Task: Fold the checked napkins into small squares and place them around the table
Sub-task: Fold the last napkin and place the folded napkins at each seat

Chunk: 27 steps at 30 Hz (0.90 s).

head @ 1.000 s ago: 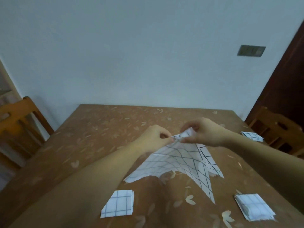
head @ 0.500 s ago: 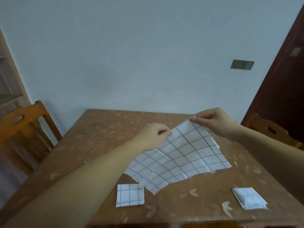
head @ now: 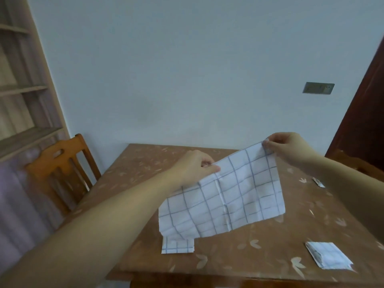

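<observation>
Drawing apart since a moment ago, the left grip [head: 195, 167] and right grip [head: 288, 150] are each pinching a top corner of the open napkin [head: 228, 196], holding it over the counter [head: 249, 252] at mid-frame, while the near square [head: 177, 246] at lower centre, the corner square [head: 328, 257] at lower right and seemingly the edge square [head: 318, 182] at right are lying folded, leaving this one waiting.

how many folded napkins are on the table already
3. The near-left folded napkin is partly hidden by the open napkin; the near-right folded napkin lies apart; the right-edge folded napkin shows beside the right forearm. Others may be hidden.
</observation>
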Tool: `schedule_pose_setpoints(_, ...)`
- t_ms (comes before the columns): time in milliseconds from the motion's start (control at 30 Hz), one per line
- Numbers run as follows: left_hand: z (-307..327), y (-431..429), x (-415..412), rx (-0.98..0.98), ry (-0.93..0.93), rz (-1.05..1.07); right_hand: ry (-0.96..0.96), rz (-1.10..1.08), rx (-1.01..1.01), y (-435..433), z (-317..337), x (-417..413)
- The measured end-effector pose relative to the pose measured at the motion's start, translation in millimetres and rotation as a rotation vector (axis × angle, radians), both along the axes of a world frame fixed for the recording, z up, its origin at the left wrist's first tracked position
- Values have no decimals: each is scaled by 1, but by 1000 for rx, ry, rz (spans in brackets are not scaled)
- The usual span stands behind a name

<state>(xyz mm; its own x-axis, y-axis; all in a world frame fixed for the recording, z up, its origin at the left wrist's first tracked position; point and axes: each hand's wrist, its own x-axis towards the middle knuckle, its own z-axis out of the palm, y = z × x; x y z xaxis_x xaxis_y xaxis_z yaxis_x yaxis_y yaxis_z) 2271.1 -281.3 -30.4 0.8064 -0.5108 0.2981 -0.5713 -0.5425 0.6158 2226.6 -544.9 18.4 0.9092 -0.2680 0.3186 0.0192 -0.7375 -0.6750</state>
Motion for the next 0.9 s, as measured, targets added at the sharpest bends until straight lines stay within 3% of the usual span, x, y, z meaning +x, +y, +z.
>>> schedule_pose_setpoints(67, 6, -3, -4, 22, -30, 21, -89, -26, -281, 5, 0, -4)
schedule_pose_setpoints(133, 11, -6, -10, 35, -33, 9, -119, 166, -565, 22, 2, -11)
schedule_pose_setpoints(200, 15, -10, -15, 11, 12, -38, 28, 407, -685, 50, 2, -17)
schedule_pose_setpoints(300, 21, -10, -23, 2, 76, -62, 238, 609, -632, 79, -5, -12)
schedule_pose_setpoints(667, 35, 18, -22, 174, 176, -81, 453, 705, -399, 78, 0, -14)
schedule_pose_setpoints(767, 36, 16, -20, 25, 147, -67, 437, 747, -240, 79, 6, -15)
schedule_pose_setpoints(900, 26, 19, -6, -296, -74, 199, 377, 644, 162, 69, 17, -12)
